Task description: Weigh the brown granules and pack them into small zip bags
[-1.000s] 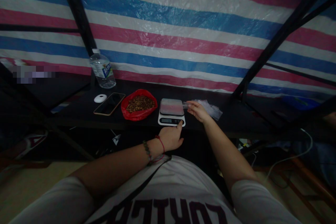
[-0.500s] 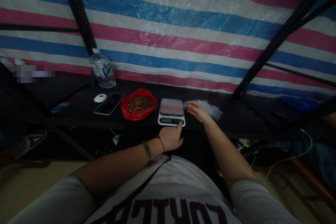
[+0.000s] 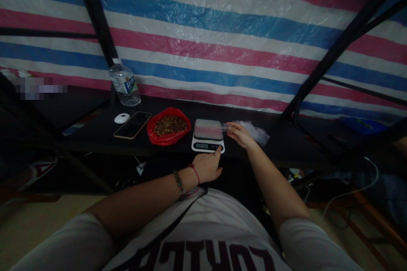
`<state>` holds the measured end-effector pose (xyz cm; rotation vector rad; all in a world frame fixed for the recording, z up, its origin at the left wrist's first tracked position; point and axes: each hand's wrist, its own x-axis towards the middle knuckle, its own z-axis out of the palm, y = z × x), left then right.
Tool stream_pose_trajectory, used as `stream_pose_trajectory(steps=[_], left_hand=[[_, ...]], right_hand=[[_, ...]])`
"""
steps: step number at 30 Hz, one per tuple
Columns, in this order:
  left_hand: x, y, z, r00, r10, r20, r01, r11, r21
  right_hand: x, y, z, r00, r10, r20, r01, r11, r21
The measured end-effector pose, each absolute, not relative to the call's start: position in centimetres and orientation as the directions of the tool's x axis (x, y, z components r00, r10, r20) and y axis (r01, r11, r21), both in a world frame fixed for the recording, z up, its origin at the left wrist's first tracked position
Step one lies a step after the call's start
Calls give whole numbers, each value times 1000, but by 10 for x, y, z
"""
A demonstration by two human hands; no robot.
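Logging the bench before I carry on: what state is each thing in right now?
Water bottle: upright, capped.
Phone: flat, screen dark.
Red bag: open, holding brown pieces.
Scale: platform bare, left hand fingertip on front panel.
Small clear bag: pinched by right hand.
Clear bag pile: lying flat.

Your white T-shirt [image 3: 219, 224] shows large dark block letters, upside down and cut off, not readable. The blue label [image 3: 125, 85] on the clear plastic bottle [image 3: 127, 98] is too small.

White T-shirt [image 3: 219, 224], dark lettering [image 3: 203, 254]; black strap [image 3: 171, 228]; red cord [image 3: 195, 173], beaded bracelet [image 3: 178, 183].
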<state>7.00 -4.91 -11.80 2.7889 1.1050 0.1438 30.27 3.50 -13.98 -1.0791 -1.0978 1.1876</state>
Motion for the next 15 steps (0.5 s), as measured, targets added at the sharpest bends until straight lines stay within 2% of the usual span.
stream_pose_trajectory(steps=[15], left_hand=[[70,-49,-117,720,694,13,682,-710,175]], right_hand=[[302,33,-138,56,997,59,-122,66,-990]])
